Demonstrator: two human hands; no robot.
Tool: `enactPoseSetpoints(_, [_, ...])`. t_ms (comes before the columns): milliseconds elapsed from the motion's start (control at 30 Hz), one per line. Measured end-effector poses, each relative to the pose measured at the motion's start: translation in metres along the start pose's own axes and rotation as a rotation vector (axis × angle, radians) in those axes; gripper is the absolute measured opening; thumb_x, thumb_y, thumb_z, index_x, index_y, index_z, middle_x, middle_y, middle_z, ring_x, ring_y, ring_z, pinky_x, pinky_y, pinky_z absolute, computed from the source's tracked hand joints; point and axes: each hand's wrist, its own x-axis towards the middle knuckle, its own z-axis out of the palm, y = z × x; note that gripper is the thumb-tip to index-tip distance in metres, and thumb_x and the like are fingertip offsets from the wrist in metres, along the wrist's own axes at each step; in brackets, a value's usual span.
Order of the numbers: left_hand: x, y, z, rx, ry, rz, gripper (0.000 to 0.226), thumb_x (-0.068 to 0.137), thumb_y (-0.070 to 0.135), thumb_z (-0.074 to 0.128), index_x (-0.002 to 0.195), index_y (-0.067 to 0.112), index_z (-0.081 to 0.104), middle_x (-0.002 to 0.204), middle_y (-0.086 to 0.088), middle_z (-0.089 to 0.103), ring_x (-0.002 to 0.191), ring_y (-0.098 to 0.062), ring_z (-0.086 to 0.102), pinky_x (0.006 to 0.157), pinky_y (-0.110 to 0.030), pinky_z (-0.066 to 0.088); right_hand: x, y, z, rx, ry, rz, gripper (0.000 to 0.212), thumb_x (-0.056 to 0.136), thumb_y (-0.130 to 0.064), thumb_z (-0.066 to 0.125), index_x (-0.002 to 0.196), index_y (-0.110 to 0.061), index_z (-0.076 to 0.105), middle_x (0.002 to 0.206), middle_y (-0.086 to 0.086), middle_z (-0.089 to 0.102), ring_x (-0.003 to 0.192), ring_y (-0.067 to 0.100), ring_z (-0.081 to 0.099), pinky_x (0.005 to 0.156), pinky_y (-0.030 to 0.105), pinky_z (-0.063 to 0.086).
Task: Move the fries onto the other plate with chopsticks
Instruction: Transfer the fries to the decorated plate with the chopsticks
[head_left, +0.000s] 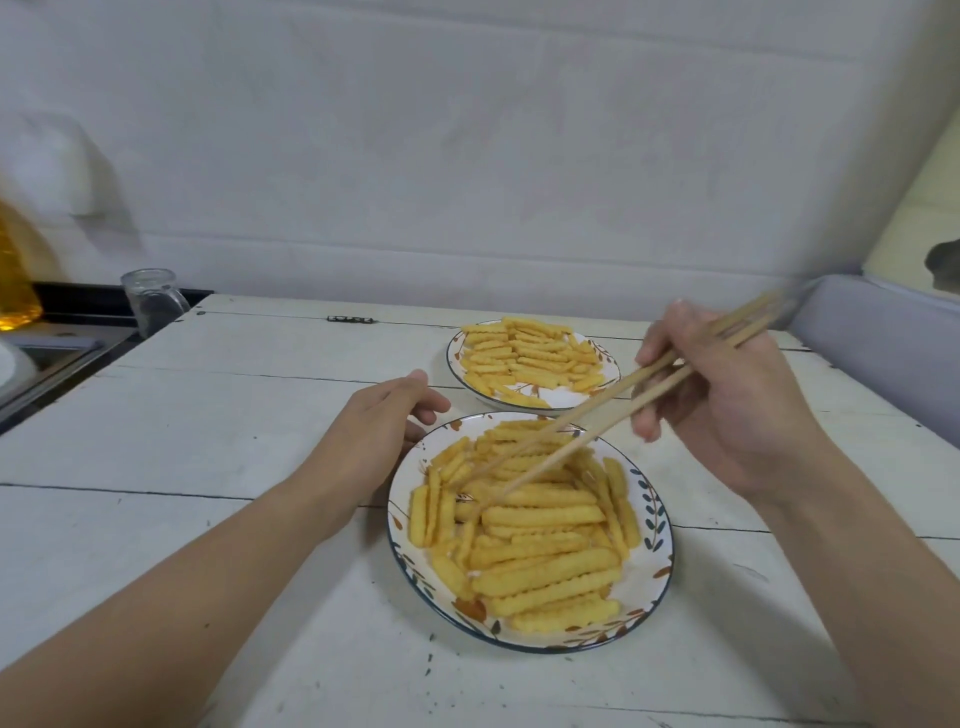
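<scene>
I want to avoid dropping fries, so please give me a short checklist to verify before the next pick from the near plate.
1. Right hand grips the chopsticks: ok.
2. Chopstick tips are down among the fries on the near plate: ok.
3. A fry is pinched between the tips: cannot tell.
4. Left hand steadies the near plate at its far-left rim: ok; actual contact cannot tell.
5. Far plate has bare space for more fries: ok, at its near edge.
6. Path between the two plates is free: ok.
</scene>
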Motion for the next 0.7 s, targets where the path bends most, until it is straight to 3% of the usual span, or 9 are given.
enactPoseSetpoints(167, [0.001,0.000,0.001,0.025,-0.005,-0.006,0.046,0.107,0.045,0.043,0.099,0.014,0.076,0.096,0.001,0.066,0.069,-0.013,0.063,0.070,-0.030,0.050,0.013,0.006,-0.031,-0.064,0.355,-0.119,0.036,0.104,-0.028,0.051,0.078,-0.005,0.061,0.062,0.005,0.062,0.049,0.027,0.065,0.049,0.031,0.053])
enactPoseSetpoints(267, [0.000,-0.001,0.001,0.014,-0.003,-0.009,0.046,0.107,0.045,0.044,0.097,0.015,0.077,0.095,0.000,0.066,0.071,-0.015,0.063,0.071,-0.032,0.050,0.018,0.017,-0.040,-0.170,0.503,-0.090,0.038,0.105,-0.031,0.051,0.081,-0.005,0.064,0.075,0.015,0.065,0.060,0.034,0.071,0.058,0.037,0.060])
enactPoseSetpoints(367, [0.000,-0.001,0.001,0.007,-0.006,-0.007,0.046,0.107,0.046,0.044,0.095,0.016,0.078,0.096,-0.001,0.066,0.074,-0.018,0.064,0.074,-0.034,0.050,0.021,0.024,-0.041,-0.199,0.514,-0.044,0.040,0.105,-0.034,0.052,0.082,-0.003,0.066,0.074,0.016,0.067,0.067,0.040,0.073,0.065,0.043,0.063])
enactPoseSetpoints(467, [0.000,-0.001,0.002,0.004,-0.008,-0.026,0.047,0.106,0.048,0.045,0.096,0.016,0.078,0.095,-0.001,0.066,0.074,-0.020,0.064,0.071,-0.035,0.050,0.022,0.029,-0.037,-0.214,0.498,-0.032,0.041,0.104,-0.033,0.053,0.080,-0.001,0.066,0.062,0.011,0.068,0.061,0.037,0.072,0.060,0.040,0.063])
enactPoseSetpoints(700, [0.000,0.000,0.002,0.034,-0.012,-0.018,0.048,0.106,0.048,0.043,0.096,0.016,0.077,0.098,-0.008,0.069,0.070,-0.018,0.065,0.068,-0.033,0.050,0.024,0.041,-0.022,-0.171,0.441,0.027,0.039,0.102,-0.032,0.057,0.083,0.001,0.066,0.066,0.018,0.069,0.065,0.038,0.073,0.065,0.042,0.064])
